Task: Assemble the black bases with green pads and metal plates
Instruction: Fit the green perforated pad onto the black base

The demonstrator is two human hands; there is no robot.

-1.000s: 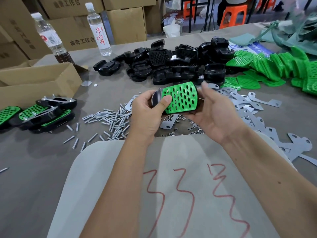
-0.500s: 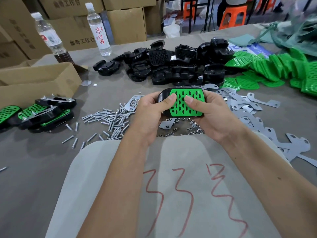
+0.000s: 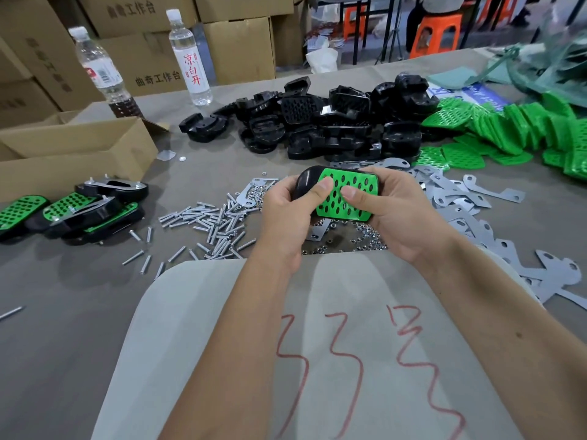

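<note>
Now, in hand: I hold one black base [image 3: 305, 185] with a green pad [image 3: 346, 198] lying on its top, above the table [image 3: 79, 296] in front of me.
Grip: my left hand [image 3: 286, 214] is curled around the rounded left end of the base, thumb on the pad; my right hand [image 3: 390, 211] is curled around the right end, thumb also pressing the pad. Both hands are closed on this one piece.
Handling: the base looks like hard, stiff plastic, glossy and maybe a little slippery, so I judge it best to take it by the two ends. The pad seems thinner and softer; I think it can bend, so pressing should be spread with the thumbs, not at one corner.
Look: the pad is bright green with many oval holes; a black rim shows around it. I cannot tell if it sits fully in.
Stock: a heap of black bases [image 3: 333, 122] lies behind, green pads [image 3: 514, 128] to the right, metal plates [image 3: 476, 201] near my right hand.
Small parts: screws [image 3: 209, 223] lie left of my hands, nuts [image 3: 362, 239] under them.
Finished: assembled pieces [image 3: 79, 211] rest at the left, beside a cardboard box [image 3: 79, 154].
</note>
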